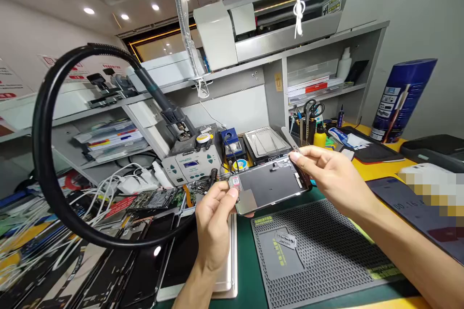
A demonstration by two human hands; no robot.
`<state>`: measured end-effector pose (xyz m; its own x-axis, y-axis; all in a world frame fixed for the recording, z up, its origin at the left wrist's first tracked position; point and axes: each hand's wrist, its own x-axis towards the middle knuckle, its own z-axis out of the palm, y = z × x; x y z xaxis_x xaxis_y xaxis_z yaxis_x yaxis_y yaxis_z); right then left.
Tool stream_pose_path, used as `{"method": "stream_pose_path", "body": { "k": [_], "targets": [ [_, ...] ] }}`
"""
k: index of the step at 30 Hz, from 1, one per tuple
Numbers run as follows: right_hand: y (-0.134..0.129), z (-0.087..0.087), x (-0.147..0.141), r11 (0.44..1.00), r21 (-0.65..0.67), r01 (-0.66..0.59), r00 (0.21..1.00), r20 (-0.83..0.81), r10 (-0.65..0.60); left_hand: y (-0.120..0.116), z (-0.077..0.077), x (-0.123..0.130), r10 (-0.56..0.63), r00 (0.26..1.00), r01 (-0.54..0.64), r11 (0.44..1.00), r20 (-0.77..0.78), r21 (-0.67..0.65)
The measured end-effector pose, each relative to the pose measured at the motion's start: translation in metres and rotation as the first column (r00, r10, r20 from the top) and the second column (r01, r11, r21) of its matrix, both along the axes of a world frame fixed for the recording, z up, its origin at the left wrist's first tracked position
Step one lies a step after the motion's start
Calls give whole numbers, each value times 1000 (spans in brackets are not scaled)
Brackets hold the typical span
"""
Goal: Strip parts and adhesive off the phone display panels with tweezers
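A phone screen panel (270, 186), its dark inner side facing me, is held up above the work surface, tilted. My left hand (216, 217) grips its left end, thumb on the front near a small label. At the panel's upper right corner is my right hand (321, 166), its thumb and fingers pinched on a thin metal tool (289, 137) that points up and left. Below the panel lies a grey perforated mat (326, 251) with a razor blade (285, 240) on it.
A black hose (39, 145) loops at the left, over phone parts (105, 260) and tablets. Behind stands a grey soldering station (190, 161). At the right are a blue can (404, 99), a yellow bottle (319, 136) and a dark phone (416, 207) showing digits.
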<state>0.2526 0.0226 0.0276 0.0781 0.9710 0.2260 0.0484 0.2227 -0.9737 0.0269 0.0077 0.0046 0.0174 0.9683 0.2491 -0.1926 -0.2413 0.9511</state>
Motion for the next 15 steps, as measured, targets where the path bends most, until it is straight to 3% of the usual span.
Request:
{"method": "stream_pose_path", "body": {
  "k": [9, 15],
  "targets": [
    [-6, 2, -6, 996, 68, 53, 991, 122, -61, -1, -4, 0, 246, 961, -229, 965, -130, 131],
    [-9, 1, -8, 978, 158, 136, 965, 201, -167, -4, -3, 1, 313, 929, -275, 941, -198, 196]
  ]
}}
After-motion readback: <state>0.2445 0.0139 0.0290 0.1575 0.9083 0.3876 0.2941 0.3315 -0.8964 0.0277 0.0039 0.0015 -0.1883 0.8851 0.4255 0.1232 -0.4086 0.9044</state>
